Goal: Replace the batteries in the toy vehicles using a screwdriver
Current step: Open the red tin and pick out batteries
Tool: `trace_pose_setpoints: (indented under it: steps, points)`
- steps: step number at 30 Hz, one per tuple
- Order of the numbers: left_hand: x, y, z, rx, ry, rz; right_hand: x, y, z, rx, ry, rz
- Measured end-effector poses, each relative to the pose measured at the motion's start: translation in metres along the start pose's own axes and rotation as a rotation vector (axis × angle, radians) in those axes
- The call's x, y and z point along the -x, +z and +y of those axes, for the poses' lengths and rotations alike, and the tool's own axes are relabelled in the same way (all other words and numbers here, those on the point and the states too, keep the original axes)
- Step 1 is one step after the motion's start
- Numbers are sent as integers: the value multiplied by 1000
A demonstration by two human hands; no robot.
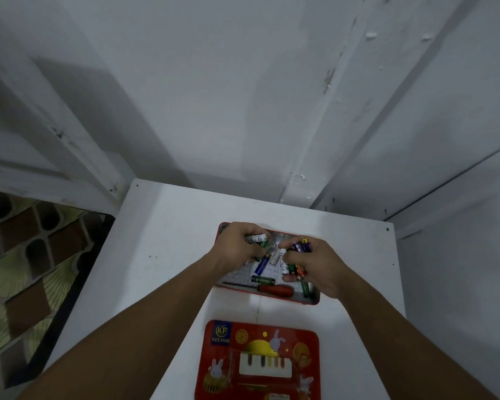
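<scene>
An open red tin box (311, 301) sits on the white table and holds several loose batteries and a red-handled screwdriver (274, 290) along its near edge. My left hand (237, 243) is over the box's far left corner, fingers curled round white batteries (256, 239). My right hand (318, 267) is over the right side of the box, gripping a bunch of purple batteries (302, 246) with more green and orange ones under its fingers. A blue battery (262, 263) and a green battery (262, 280) lie between the hands. No toy vehicle is in view.
The tin's red lid (260, 359), printed with rabbits and a piano, lies on the white table (162, 255) near me. White walls close in behind and to the right. A patterned cloth (26, 255) lies left of the table, lower down.
</scene>
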State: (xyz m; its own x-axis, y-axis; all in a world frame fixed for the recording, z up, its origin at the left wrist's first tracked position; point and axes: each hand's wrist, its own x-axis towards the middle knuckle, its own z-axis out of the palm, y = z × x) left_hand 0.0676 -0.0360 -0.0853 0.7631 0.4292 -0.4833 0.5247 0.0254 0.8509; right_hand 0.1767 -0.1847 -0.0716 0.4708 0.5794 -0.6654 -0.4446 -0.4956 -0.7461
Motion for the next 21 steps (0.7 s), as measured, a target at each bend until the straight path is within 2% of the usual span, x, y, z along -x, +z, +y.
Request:
trace_pose_setpoints:
  steps: [11,21]
  points:
    - [55,-29,68,56,69,55,64,3,-68,45,-116,-64]
    - [176,-119,185,57,229,152,170,68,-209,177,-271,-197]
